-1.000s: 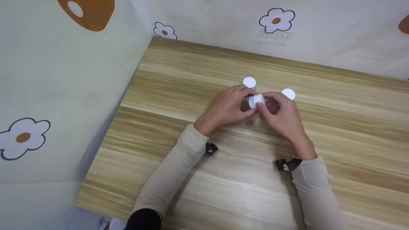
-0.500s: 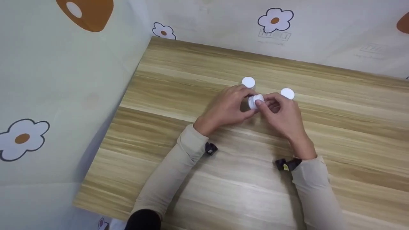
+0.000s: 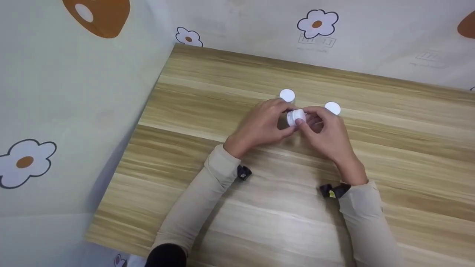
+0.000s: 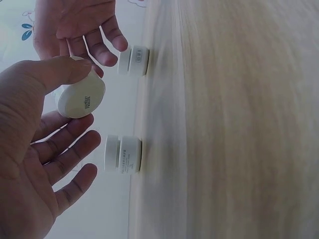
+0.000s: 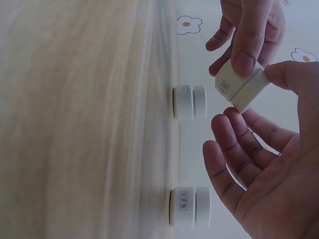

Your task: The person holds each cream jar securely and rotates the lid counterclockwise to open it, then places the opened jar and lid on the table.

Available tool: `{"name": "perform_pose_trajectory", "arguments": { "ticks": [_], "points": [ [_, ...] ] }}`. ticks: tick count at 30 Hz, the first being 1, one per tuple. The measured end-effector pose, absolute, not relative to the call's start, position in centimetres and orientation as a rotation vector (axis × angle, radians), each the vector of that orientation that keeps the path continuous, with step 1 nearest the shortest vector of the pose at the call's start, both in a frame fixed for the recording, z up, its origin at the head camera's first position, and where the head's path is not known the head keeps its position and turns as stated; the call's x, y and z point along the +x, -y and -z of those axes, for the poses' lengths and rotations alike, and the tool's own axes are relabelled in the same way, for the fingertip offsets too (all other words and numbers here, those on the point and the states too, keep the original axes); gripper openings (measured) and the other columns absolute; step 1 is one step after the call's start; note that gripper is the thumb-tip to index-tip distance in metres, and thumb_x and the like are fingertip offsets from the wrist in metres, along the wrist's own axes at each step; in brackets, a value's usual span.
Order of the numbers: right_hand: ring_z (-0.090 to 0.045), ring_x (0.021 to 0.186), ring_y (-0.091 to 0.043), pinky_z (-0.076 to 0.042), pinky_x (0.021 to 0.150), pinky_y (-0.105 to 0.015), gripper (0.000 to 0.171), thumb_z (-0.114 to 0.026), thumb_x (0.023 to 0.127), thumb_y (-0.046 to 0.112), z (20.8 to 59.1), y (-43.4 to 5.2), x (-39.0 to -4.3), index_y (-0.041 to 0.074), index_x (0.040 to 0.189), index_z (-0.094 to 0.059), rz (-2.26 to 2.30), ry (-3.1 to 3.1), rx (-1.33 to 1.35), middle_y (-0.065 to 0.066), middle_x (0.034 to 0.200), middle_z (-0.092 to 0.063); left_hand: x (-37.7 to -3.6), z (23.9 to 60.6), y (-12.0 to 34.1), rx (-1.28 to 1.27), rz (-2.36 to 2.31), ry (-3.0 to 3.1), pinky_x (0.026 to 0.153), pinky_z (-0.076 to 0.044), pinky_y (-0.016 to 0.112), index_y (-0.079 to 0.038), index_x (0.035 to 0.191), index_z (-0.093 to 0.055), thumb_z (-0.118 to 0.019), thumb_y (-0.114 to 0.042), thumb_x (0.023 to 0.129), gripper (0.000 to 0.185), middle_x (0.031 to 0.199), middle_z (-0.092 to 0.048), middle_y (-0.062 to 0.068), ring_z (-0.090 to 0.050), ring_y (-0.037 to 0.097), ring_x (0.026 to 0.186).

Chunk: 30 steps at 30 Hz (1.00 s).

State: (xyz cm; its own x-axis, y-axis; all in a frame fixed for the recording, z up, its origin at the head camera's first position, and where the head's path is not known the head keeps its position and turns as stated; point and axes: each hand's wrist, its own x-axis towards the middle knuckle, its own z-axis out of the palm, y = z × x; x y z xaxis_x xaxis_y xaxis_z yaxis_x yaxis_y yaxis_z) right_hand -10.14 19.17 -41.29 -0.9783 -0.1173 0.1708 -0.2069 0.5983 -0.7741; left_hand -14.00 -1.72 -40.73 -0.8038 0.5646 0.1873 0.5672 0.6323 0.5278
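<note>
The left hand (image 3: 259,124) pinches a tilted jar (image 3: 292,118) above the worktop (image 3: 282,207), the right hand (image 3: 329,135) its lid (image 5: 251,92). Two jars (image 3: 287,95) (image 3: 332,108) stand nearer the far edge (image 3: 315,69). Only the left wrist view shows its printed base (image 4: 77,99).

arms (image 3: 196,200) reach forward, left hand (image 3: 261,124) and right hand (image 3: 328,135) pinching, near each other

Both arms wear long beige sleeves. The left sleeve (image 3: 193,204) is creased, its left cuff (image 3: 223,163) loose and bunched; the right sleeve (image 3: 365,218) ends in a similar right cuff (image 3: 358,195). I see a small black left camera (image 3: 243,172) at one wrist and a black right camera (image 3: 326,190) with a yellow patch (image 3: 331,193) at the other. Something black and rounded (image 3: 167,256) covers the left arm higher up. The left hand (image 3: 259,124) and right hand (image 3: 330,139) are bare.
</note>
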Motion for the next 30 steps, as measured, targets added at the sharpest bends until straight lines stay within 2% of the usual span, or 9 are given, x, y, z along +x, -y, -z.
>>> {"name": "perform_pose_trajectory", "arguments": {
  "ticks": [5,9,13,18,30],
  "points": [
    [-0.065,0.086,-0.006,-0.051,0.076,-0.011,0.035,-0.074,0.099,0.024,41.29,-19.16,-10.12,0.001,0.126,-0.072,-1.35,2.726,0.268,-0.013,0.103,-0.075,-14.06,40.82,1.73,-0.989,0.915,2.826,0.103,-0.053,0.035,-0.014,0.133,-0.07,-0.076,-0.039,0.094,0.047,0.125,-0.072,0.0,-0.067,0.018,0.114],
    [-0.066,0.088,-0.009,-0.051,0.077,-0.008,0.043,-0.072,0.101,0.034,41.15,-19.25,-10.09,0.002,0.13,-0.07,-1.354,2.774,0.197,-0.014,0.105,-0.076,-13.99,40.88,1.73,-0.994,0.909,2.829,0.105,-0.052,0.035,-0.015,0.133,-0.07,-0.075,-0.042,0.095,0.047,0.126,-0.072,0.0,-0.068,0.018,0.116],
    [-0.066,0.085,-0.006,-0.048,0.074,-0.007,0.044,-0.068,0.102,0.044,41.1,-19.33,-10.14,0.004,0.122,-0.074,-1.305,2.784,0.121,-0.013,0.103,-0.079,-13.93,40.8,1.74,-0.995,0.92,2.827,0.106,-0.052,0.037,-0.016,0.132,-0.07,-0.075,-0.045,0.095,0.047,0.13,-0.072,-0.001,-0.067,0.018,0.119],
    [-0.063,0.076,0.0,-0.045,0.07,-0.011,0.041,-0.067,0.103,0.045,41.29,-19.34,-10.19,0.007,0.111,-0.08,-1.244,2.764,0.107,-0.011,0.097,-0.082,-13.86,40.73,1.79,-0.996,0.921,2.842,0.107,-0.052,0.037,-0.016,0.133,-0.069,-0.076,-0.042,0.095,0.047,0.129,-0.072,0.0,-0.067,0.018,0.119],
    [-0.064,0.076,0.001,-0.046,0.069,-0.01,0.038,-0.071,0.1,0.045,40.98,-19.4,-10.12,0.009,0.106,-0.081,-1.273,2.743,0.101,-0.009,0.096,-0.081,-13.96,40.35,1.65,-0.972,0.882,2.893,0.111,-0.049,0.037,-0.017,0.137,-0.067,-0.074,-0.043,0.096,0.049,0.136,-0.07,-0.001,-0.065,0.018,0.127]
  ]
}}
